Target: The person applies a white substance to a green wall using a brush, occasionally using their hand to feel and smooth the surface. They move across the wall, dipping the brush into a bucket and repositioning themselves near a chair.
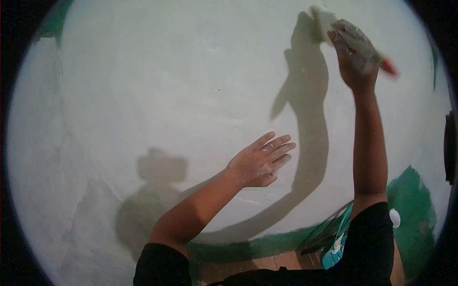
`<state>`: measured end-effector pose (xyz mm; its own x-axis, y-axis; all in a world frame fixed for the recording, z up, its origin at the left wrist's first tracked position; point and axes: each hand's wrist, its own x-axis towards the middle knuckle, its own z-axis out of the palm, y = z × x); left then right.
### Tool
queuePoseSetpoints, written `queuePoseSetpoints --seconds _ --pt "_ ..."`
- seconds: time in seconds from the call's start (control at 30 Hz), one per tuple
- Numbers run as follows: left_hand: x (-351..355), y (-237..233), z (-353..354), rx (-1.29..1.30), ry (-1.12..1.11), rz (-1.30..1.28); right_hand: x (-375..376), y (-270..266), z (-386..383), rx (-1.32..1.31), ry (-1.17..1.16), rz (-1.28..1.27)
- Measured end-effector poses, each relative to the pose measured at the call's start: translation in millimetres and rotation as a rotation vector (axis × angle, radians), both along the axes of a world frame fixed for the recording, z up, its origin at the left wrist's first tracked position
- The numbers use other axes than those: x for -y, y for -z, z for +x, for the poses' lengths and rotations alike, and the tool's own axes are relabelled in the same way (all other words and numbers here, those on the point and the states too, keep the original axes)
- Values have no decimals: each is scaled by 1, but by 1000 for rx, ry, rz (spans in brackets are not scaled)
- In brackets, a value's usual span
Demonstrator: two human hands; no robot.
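Observation:
High on the right, my right hand is closed around a wide paintbrush. Its pale bristles are at the white-painted wall, and the red end of its handle sticks out below the hand, blurred. White paint coats the fingers and back of that hand. Lower down, near the middle, my left hand is held at the wall with its fingers spread and nothing in it. White smears mark its fingers.
Green paint shows at the lower right and in a strip along the wall's foot. A turquoise container sits on the brown floor, partly hidden by my right sleeve. A dark object is at the right edge. My shadow falls across the wall.

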<state>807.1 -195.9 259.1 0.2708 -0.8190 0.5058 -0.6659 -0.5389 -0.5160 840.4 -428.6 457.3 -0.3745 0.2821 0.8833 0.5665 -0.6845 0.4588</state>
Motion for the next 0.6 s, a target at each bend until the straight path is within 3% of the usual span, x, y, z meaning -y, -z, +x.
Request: queuePoseSetpoints --seconds 0.07,0.13,0.2,0.23,0.3,0.33,0.37,0.43,0.47,0.53,0.6 --pt "0 3 1 15 2 -56 -1 40 18 -189 -40 -30" --pt "-2 -3 -6 24 -77 -46 -45 89 -11 -26 350 -212" --pt "-6 9 -5 -14 -66 -58 -57 128 -45 -217 144 -520" --pt "-6 14 -6 -238 -81 -112 -53 132 -50 -241 141 -514" --pt "-2 59 11 -628 -109 -225 -40 150 -54 -656 -30 -737" --pt "0 62 2 48 -41 -53 -27 160 -37 -765 208 -572" --pt "3 73 0 17 -78 21 -22 149 -31 -612 19 -400" --pt "5 103 -8 -58 -111 102 10 125 -26 -413 -75 -214" --pt "3 123 -6 -81 -107 103 19 124 -22 -452 -215 -59" --pt "8 154 -7 -127 -96 106 19 155 -10 -251 -172 206" --pt "17 176 -13 -89 -159 -101 18 228 -16 -250 255 99"
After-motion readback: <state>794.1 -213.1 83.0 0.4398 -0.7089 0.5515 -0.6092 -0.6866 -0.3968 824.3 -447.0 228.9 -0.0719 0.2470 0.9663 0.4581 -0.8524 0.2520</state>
